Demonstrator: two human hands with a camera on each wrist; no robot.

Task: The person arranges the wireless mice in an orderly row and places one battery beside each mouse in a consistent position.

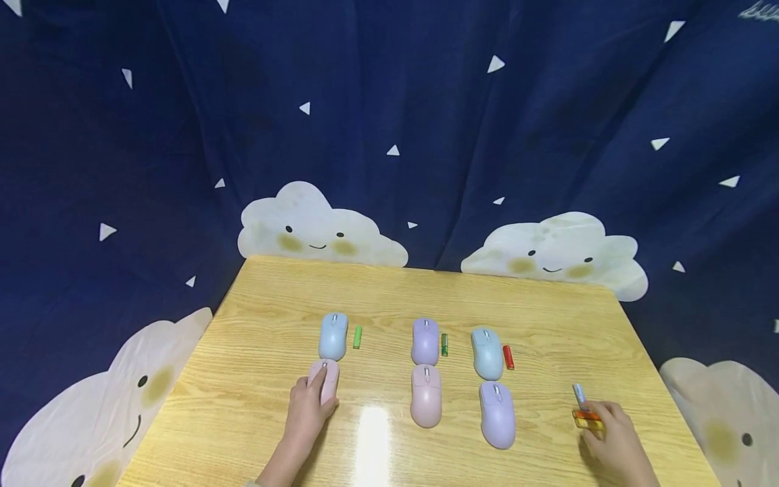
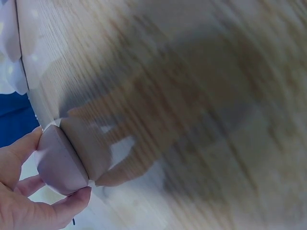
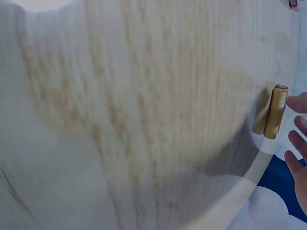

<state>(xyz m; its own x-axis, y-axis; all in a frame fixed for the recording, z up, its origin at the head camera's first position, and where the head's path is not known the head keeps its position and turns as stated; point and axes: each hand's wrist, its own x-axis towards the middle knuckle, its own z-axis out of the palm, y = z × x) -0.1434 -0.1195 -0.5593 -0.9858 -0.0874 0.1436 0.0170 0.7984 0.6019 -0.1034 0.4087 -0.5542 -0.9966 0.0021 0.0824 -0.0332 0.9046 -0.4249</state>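
Pinching pink mouse (image 1: 331, 384): left hand (image 1: 306, 408); blue mouse (image 1: 333, 338) just ahead, long axes near-aligned. Right hand (image 1: 616, 438): grip I cannot tell.

Indoor tabletop setup; home or studio, can't tell. Wood-grain table (image 1: 255, 318), dark-blue cloth (image 1: 365, 67) behind and both sides, white triangles (image 1: 496, 64) and smiling clouds (image 1: 316, 220) on it.

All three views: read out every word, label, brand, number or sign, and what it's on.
No readable text anywhere.
Backdrop, head view's top right corner: a white marking, too blurred to read.
Small cylinders: any print too small to read.
Mice: no legible lettering.
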